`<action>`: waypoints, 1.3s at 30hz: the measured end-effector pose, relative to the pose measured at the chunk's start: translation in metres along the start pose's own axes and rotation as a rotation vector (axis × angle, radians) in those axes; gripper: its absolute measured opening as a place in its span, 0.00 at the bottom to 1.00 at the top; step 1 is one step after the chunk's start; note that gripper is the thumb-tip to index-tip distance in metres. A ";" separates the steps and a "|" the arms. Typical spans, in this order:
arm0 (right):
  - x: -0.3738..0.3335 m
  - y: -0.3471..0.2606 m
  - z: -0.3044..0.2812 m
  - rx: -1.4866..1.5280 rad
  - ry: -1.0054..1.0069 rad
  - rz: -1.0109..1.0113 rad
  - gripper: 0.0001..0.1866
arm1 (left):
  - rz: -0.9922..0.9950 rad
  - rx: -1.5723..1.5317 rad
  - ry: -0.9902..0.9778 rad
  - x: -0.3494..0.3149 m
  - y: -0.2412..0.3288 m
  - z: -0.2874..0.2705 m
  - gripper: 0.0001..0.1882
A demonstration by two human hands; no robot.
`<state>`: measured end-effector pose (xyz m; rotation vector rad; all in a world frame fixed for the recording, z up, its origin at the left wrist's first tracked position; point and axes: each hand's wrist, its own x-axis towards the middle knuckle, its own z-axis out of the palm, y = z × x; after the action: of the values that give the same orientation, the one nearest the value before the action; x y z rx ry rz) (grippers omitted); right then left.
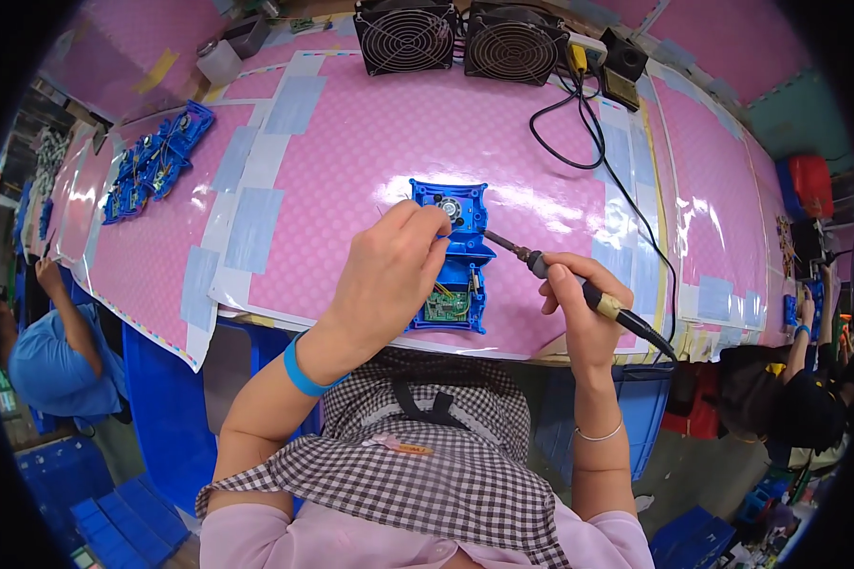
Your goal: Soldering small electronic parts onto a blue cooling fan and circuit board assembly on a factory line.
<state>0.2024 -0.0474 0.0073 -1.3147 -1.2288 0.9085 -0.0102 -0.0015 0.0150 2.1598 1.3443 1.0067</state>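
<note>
My right hand [586,305] grips a soldering iron [537,263] like a pen. Its dark tip points left, close to the right edge of an open blue plastic housing [478,196]. In the far half of the housing sits a round speaker [454,209]; the near half holds a green circuit board [446,305] with thin wires. Over the housing's left side, my left hand [389,270] is closed in a pinch beside the speaker. What lies between those fingertips is hidden, though fine dark strands show just behind the knuckles.
Two black fans [406,40] stand at the far edge. A soldering-iron stand [622,71] is at the far right, with a black cable [626,204] curving across the pink mat. Several blue housings [157,163] lie at left. Co-workers sit at both sides, one in a blue shirt [57,360].
</note>
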 end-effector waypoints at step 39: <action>0.000 0.012 0.004 0.027 -0.018 -0.034 0.08 | -0.137 -0.062 0.189 -0.001 -0.004 0.014 0.07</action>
<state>0.2000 -0.0455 -0.0046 -1.2631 -1.2455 0.9114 -0.0028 -0.0001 0.0027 1.9375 1.5027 1.2055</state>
